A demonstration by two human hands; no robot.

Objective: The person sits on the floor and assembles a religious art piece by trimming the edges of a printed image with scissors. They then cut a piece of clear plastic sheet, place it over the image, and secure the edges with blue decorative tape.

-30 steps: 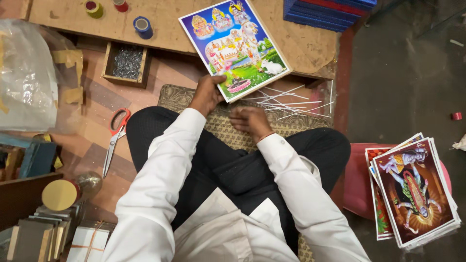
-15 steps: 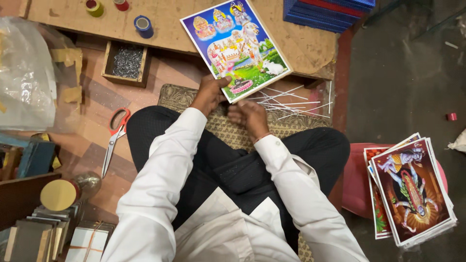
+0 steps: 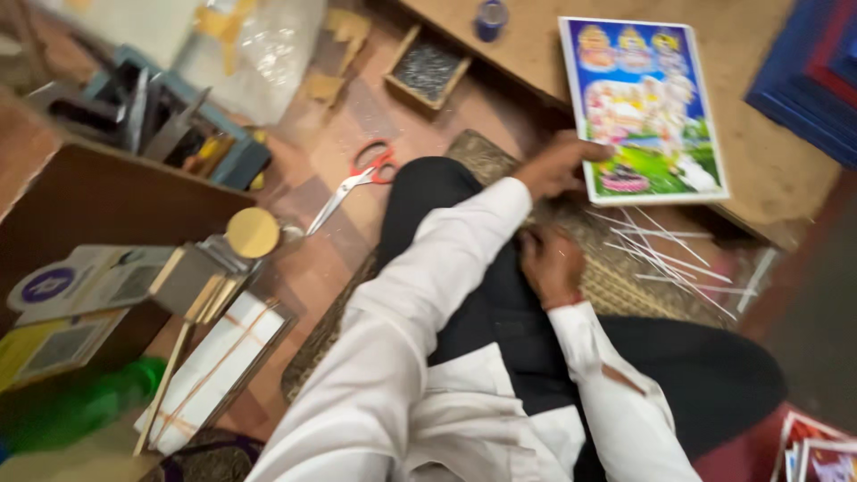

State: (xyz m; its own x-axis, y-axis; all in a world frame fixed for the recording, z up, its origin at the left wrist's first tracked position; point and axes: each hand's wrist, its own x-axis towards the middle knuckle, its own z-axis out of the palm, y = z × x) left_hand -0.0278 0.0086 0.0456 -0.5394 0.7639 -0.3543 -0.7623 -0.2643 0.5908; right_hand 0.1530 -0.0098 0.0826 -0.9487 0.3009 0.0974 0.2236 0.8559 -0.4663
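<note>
head view: camera has swung left since the earlier frames; more of the floor clutter at frame left now shows, and the stack of prints has slid to the lower right corner. left hand (image 3: 558,165), centre right: fingers curled on the lower left edge of the colourful picture print (image 3: 641,103), which lies on the low wooden worktop (image 3: 768,178) at upper right, as before. right hand (image 3: 549,266), centre: loosely closed on the woven mat (image 3: 625,286), just left of the thin white sticks (image 3: 665,254); what it holds, cannot tell. red-handled scissors (image 3: 357,183), upper centre, untouched.
</note>
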